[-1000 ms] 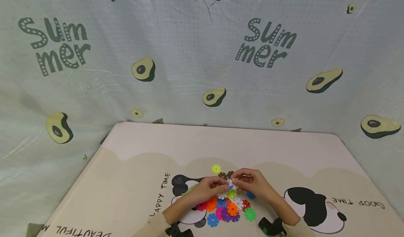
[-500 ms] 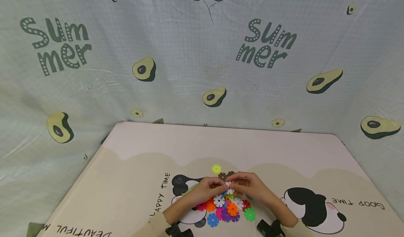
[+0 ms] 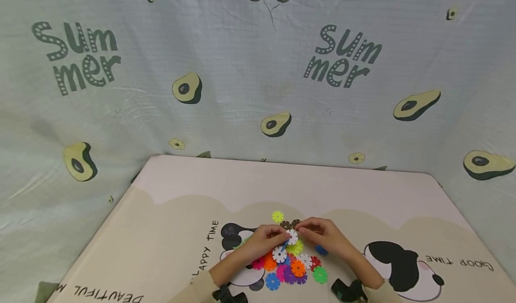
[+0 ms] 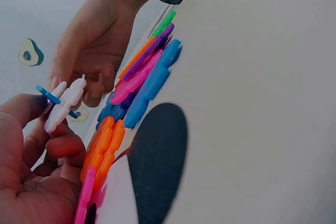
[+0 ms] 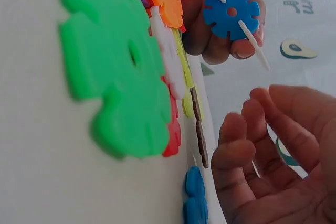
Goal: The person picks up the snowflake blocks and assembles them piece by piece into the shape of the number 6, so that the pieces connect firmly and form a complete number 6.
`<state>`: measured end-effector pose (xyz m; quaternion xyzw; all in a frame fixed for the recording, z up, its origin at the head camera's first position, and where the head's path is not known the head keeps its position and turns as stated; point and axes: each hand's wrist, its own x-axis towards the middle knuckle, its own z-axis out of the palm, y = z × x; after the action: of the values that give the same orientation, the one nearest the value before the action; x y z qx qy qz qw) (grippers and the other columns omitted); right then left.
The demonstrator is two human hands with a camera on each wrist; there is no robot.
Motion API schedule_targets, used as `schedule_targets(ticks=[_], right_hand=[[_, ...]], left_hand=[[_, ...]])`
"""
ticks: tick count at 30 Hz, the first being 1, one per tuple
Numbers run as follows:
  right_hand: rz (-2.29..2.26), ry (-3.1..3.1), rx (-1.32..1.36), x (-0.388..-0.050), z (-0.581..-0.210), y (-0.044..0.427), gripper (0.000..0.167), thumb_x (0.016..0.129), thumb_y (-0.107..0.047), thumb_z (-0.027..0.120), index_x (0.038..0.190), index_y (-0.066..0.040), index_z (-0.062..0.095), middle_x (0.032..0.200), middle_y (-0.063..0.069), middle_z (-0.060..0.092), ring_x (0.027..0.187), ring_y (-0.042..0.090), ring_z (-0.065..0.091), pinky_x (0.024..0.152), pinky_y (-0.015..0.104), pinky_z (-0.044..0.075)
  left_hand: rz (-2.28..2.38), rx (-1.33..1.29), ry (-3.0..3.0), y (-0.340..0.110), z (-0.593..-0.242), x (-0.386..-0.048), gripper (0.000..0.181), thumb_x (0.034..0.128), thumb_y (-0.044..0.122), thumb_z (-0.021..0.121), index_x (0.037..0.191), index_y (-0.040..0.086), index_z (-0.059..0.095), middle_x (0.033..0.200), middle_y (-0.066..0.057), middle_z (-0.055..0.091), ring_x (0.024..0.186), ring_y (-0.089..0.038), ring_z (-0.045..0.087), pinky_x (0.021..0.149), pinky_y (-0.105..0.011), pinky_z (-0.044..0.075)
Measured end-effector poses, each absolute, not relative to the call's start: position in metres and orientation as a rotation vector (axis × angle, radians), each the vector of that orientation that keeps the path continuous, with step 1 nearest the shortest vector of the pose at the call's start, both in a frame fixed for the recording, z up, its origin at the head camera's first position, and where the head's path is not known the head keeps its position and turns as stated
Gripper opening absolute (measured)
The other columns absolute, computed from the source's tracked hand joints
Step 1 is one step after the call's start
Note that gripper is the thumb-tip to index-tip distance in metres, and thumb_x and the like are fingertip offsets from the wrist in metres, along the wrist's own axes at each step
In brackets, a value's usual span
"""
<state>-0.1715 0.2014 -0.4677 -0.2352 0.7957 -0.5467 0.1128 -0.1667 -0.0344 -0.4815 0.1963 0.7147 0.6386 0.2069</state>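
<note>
My left hand [image 3: 268, 239] pinches a small joined piece over the pile. It consists of a blue notched plastic disc [image 5: 242, 20] with two white notched discs slotted into it at opposite edges. One white disc [image 3: 292, 237] faces up near the fingertips, and the other white disc [image 3: 279, 254] sits lower. In the right wrist view, my right hand [image 5: 278, 156] has loosely bent fingers, holds nothing and stands a little apart from the piece.
Several loose notched discs lie beneath and in front of the hands, among them an orange disc [image 3: 298, 268], a green disc [image 3: 320, 274] and a blue disc [image 3: 272, 281]. Farther back are a yellow disc [image 3: 277, 216] and brown ones [image 3: 285, 225]. The printed tabletop [image 3: 169, 231] meets a hanging curtain [image 3: 225, 70].
The right hand closed in on the joined piece, then let go and drew back to the right. The piece turned, showing both white discs. The left hand stayed nearly still.
</note>
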Motion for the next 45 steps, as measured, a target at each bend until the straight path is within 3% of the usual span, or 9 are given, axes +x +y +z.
schedule_targets(ticks=[6, 13, 20, 25, 30, 38, 45], right_hand=[[-1.531, 2.57, -0.882, -0.175, -0.474, 0.202, 0.017, 0.094, -0.007, 0.062, 0.11, -0.004, 0.068, 0.102, 0.012, 0.063, 0.083, 0.005, 0.056, 0.069, 0.023, 0.05], [-1.397, 2.715, -0.98, -0.179, -0.479, 0.196, 0.032, 0.089, 0.0, 0.067, 0.119, 0.007, 0.061, 0.099, 0.014, 0.056, 0.068, 0.004, 0.046, 0.056, 0.022, 0.043], [-1.35, 2.735, -0.89, -0.18, -0.476, 0.194, 0.024, 0.086, -0.004, 0.071, 0.109, 0.003, 0.066, 0.096, 0.011, 0.055, 0.065, 0.001, 0.043, 0.055, 0.021, 0.041], [-1.371, 2.692, -0.78, -0.18, -0.474, 0.195, 0.025, 0.082, -0.007, 0.077, 0.101, 0.002, 0.063, 0.094, 0.01, 0.057, 0.063, 0.002, 0.044, 0.055, 0.021, 0.042], [-1.44, 2.564, -0.705, -0.182, -0.472, 0.198, 0.026, 0.083, -0.007, 0.076, 0.102, 0.002, 0.061, 0.091, 0.009, 0.06, 0.061, 0.003, 0.046, 0.054, 0.021, 0.043], [-1.565, 2.4, -0.683, -0.184, -0.473, 0.204, 0.019, 0.09, -0.005, 0.068, 0.105, 0.005, 0.062, 0.091, 0.013, 0.064, 0.072, 0.005, 0.057, 0.063, 0.02, 0.049], [-1.611, 2.326, -0.721, -0.185, -0.476, 0.206, 0.015, 0.091, -0.004, 0.067, 0.101, 0.006, 0.064, 0.083, 0.013, 0.065, 0.063, 0.005, 0.054, 0.055, 0.021, 0.048]], left_hand=[[1.792, 0.552, 1.998, -0.033, -0.483, -0.168, 0.029, 0.0983, 0.024, 0.059, 0.101, -0.003, 0.069, 0.082, 0.004, 0.058, 0.074, -0.007, 0.051, 0.069, -0.017, 0.043], [1.792, 0.533, 2.005, -0.034, -0.481, -0.166, 0.028, 0.0986, 0.022, 0.058, 0.101, -0.004, 0.068, 0.079, 0.004, 0.055, 0.072, -0.007, 0.049, 0.067, -0.018, 0.041], [1.8, 0.51, 2.0, -0.034, -0.479, -0.165, 0.027, 0.0992, 0.02, 0.057, 0.101, -0.006, 0.067, 0.078, 0.005, 0.053, 0.073, -0.008, 0.048, 0.066, -0.018, 0.04], [1.809, 0.507, 1.975, -0.033, -0.478, -0.165, 0.028, 0.0993, 0.019, 0.056, 0.1, -0.008, 0.065, 0.073, 0.004, 0.052, 0.064, -0.007, 0.046, 0.06, -0.017, 0.04], [1.838, 0.492, 1.923, -0.032, -0.478, -0.165, 0.026, 0.099, 0.016, 0.057, 0.099, -0.01, 0.062, 0.068, 0.003, 0.052, 0.057, -0.008, 0.043, 0.054, -0.016, 0.041], [1.854, 0.458, 1.905, -0.033, -0.479, -0.166, 0.027, 0.0986, 0.017, 0.058, 0.102, -0.01, 0.061, 0.07, 0.002, 0.054, 0.056, -0.007, 0.044, 0.055, -0.015, 0.042], [1.877, 0.421, 1.927, -0.032, -0.482, -0.167, 0.028, 0.0978, 0.018, 0.059, 0.101, -0.01, 0.062, 0.069, 0.003, 0.055, 0.055, -0.006, 0.045, 0.054, -0.015, 0.042]])
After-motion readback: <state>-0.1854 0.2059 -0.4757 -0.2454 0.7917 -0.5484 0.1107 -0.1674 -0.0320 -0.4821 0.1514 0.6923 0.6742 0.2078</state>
